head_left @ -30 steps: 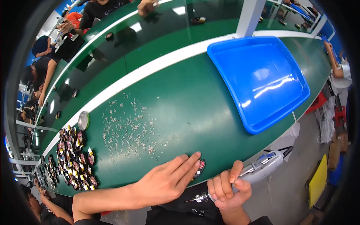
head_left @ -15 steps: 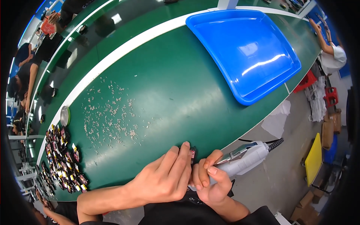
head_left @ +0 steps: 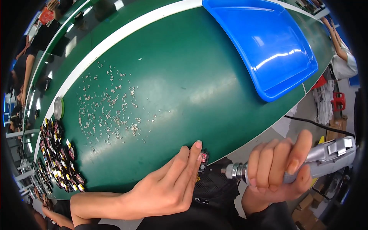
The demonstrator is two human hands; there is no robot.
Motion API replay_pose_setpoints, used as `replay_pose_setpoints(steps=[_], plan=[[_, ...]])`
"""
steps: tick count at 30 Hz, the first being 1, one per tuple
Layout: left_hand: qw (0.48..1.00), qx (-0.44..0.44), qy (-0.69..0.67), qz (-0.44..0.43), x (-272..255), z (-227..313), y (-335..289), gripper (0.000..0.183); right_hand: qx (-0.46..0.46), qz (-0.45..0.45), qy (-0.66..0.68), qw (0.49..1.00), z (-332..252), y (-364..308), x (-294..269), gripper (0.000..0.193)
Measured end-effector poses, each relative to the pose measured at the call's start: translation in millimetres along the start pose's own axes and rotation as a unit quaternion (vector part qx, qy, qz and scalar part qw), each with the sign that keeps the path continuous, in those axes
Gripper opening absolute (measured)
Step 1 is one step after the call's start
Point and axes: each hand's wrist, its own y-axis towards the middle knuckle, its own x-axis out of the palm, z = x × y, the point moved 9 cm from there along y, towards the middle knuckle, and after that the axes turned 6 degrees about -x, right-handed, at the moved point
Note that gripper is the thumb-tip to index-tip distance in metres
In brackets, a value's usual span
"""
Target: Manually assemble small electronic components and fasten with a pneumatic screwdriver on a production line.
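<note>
My left hand [head_left: 165, 184] is closed over a small black device [head_left: 204, 160] with a red patch, at the near edge of the green table [head_left: 184, 103]. My fingers cover most of it. A grey electric screwdriver [head_left: 332, 155] with a metal lever is gripped in my right hand [head_left: 278, 165], off to the right of the table edge. Its bit points left toward the device, with a small gap between them. Tiny pale metal pieces [head_left: 115, 103], which look like screws, lie scattered left of the middle of the table.
Several small black devices with yellow and white bits [head_left: 59, 161] are heaped at the left, beside a round shallow dish [head_left: 58, 108]. A large blue tray [head_left: 264, 46] stands at the far right. A black cable [head_left: 318, 123] runs right of the table. Other people sit around.
My right hand has moved right, away from my left, and the screwdriver now lies level with its bit showing. More of the device shows beside my left fingers. The view has shifted slightly.
</note>
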Motion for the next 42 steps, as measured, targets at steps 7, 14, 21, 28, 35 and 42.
replay_pose_setpoints(steps=[7,14,21,28,35,42], plan=[[1.0,-0.002,0.008,0.014,3,-1,-1,0.034,-0.001,-0.055,-0.067,0.996,9,17,1,0.019],[1.0,-0.005,0.011,0.025,3,-4,0,0.028,0.026,-0.05,-0.092,0.994,20,18,0,0.019],[0.999,-0.005,-0.005,0.035,3,-5,-3,0.025,0.084,-0.101,-0.074,0.989,34,23,14,0.022],[0.999,0.017,0.01,0.051,2,0,-4,0.033,0.078,-0.1,-0.149,0.981,35,24,27,0.026],[0.998,0.001,0.004,0.069,-3,-4,-11,0.038,0.065,-0.18,-0.053,0.98,47,29,39,0.019],[0.997,-0.034,-0.013,0.069,-22,-14,-36,0.038,0.019,-0.193,0.102,0.976,32,28,36,0.021]])
